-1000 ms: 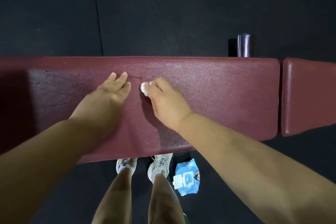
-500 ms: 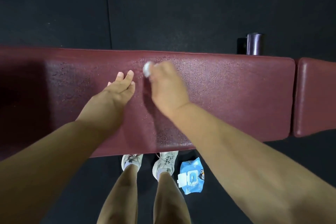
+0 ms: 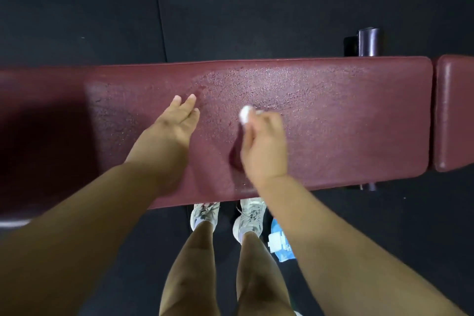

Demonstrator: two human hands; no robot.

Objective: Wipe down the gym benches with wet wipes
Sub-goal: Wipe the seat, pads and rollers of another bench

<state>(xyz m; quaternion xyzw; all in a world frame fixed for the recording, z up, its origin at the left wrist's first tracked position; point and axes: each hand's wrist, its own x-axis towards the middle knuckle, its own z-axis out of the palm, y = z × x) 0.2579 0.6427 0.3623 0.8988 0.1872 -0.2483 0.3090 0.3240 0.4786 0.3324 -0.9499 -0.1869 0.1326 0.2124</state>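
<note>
A long dark-red padded gym bench runs across the view, its surface glistening with moisture around the middle. My right hand grips a bunched white wet wipe and presses it onto the pad near the centre. Just left of it, my left hand rests flat on the pad with straight fingers. A blue pack of wet wipes lies on the floor beside my right shoe, partly hidden by my right forearm.
A second red pad adjoins the bench at the right. A dark cylindrical roller stands behind the bench at the upper right. Black rubber flooring surrounds everything. My legs and white shoes are below the bench's near edge.
My right hand with the wipe swept up toward the far edge, then back down and to the right. My left hand stayed flat on the pad.
</note>
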